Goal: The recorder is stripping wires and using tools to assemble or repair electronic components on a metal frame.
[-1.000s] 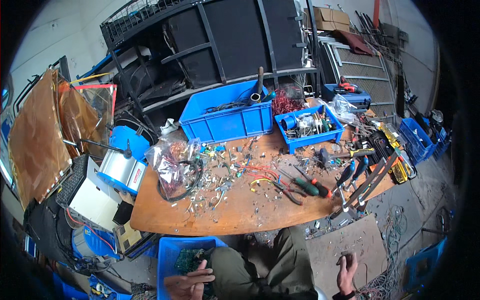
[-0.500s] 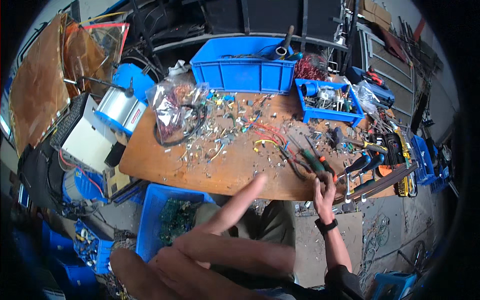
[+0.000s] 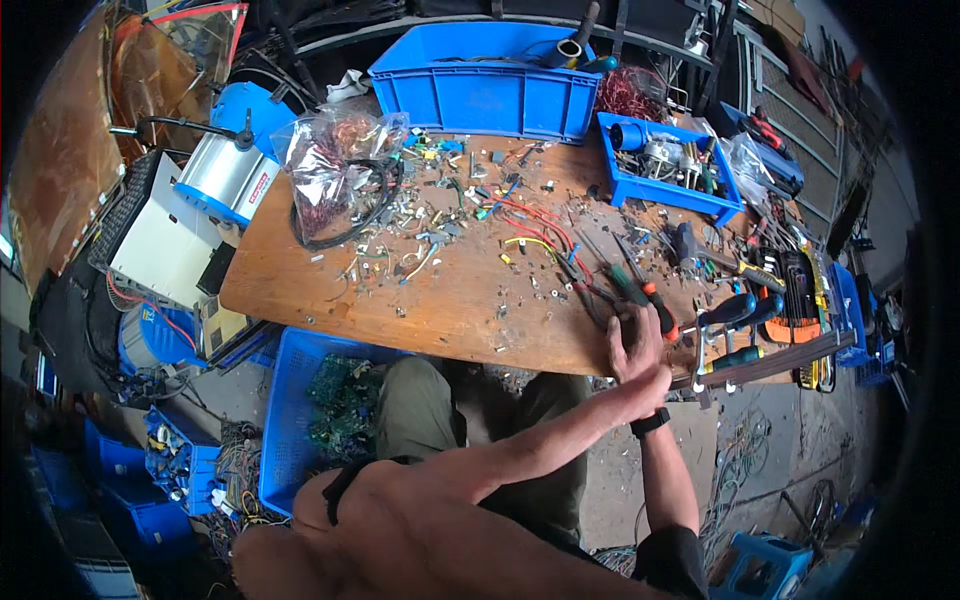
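Note:
My left hand (image 3: 430, 500) looms large and close at the lower left, fingers stretched out, with nothing seen in it. One long finger reaches across the right forearm, its tip overlapping the right wrist in the picture. At the table's front edge rests my right hand (image 3: 640, 345), thumb and fingers apart and slightly bent. Its fingertips lie over the rear ends of a green-handled screwdriver (image 3: 626, 285) and dark-handled pliers (image 3: 590, 295); whether they touch is hard to see. An orange-and-black handled screwdriver (image 3: 660, 308) lies just right of the fingers. A black band (image 3: 651, 423) circles the right wrist.
Wire scraps and small parts cover the wooden table (image 3: 400, 325). Behind stand a large blue crate (image 3: 485, 100) and a small blue tray (image 3: 675, 195) of parts. Tools, including a hammer (image 3: 735, 265), crowd the right side. A blue basket (image 3: 285, 430) holds green boards below.
My left hand has swung right, its finger now crossing the right wrist. The right hand has shifted slightly up and left in the picture. The view has tilted, so the table sits higher.

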`<state>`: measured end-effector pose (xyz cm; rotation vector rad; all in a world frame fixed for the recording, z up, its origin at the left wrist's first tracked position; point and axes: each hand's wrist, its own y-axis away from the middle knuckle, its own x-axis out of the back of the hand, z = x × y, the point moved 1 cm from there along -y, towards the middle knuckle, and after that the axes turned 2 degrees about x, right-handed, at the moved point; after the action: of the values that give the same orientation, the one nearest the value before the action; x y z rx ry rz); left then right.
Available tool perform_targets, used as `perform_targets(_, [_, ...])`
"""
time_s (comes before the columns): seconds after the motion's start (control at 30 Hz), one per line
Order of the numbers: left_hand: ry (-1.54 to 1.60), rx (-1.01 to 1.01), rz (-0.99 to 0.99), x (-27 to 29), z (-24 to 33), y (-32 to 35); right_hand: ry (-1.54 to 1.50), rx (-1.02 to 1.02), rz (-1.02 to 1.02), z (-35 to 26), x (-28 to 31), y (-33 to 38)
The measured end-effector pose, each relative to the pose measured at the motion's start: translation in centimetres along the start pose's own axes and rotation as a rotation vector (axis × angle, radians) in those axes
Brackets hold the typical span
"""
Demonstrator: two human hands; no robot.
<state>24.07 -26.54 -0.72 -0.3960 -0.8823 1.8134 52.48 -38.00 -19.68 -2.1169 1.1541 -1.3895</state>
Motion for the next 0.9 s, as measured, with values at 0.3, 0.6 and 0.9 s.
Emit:
perform_targets(0.3, [-0.51,0.092,0.352,6.5,-7.4,6.9,-0.021,-0.112,-0.013,-1.3,0.1,0.5])
perform_targets(0.6, [-1.13,0.441,0.438,18.2,-15.6,15.2,0.026,-0.106,-0.011,-1.3,0.2,0.5])
perform_targets(0.9, [-1.262,0.42,0.38,17.6,-15.2,14.1,0.09,-0.123,0.005,-2.1,0.3,0.3])
